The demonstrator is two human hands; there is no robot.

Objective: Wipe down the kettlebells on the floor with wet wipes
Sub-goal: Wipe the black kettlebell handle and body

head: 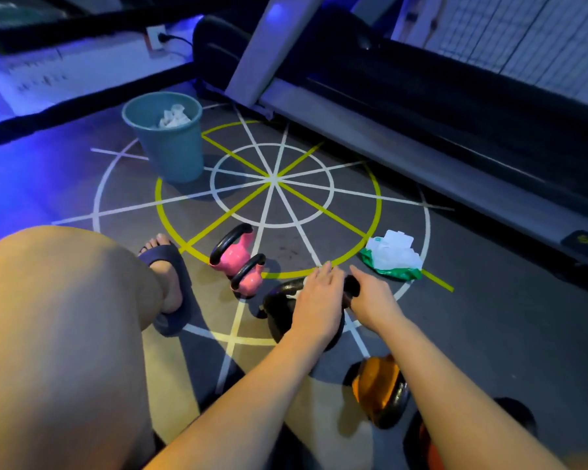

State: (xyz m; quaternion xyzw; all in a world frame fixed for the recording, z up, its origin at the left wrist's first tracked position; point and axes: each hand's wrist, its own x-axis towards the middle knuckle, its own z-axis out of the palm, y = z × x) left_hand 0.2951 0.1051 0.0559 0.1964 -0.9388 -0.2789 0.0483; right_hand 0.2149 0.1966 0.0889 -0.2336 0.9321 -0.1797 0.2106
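Lower centre of the frame, the black kettlebell [279,308] lies on the floor, just beside two pink kettlebells [234,254]. The left hand [319,296] presses fairly flat fingers on it, a wet wipe [294,295] peeking out beneath. The right hand [370,300] appears curled round its handle. If that grip slackens while the left hand scrubs, the heavy bell could roll into the pink pair or toward the sandalled foot [167,276]. The wipes pack [392,257] at right sits open and may dry out.
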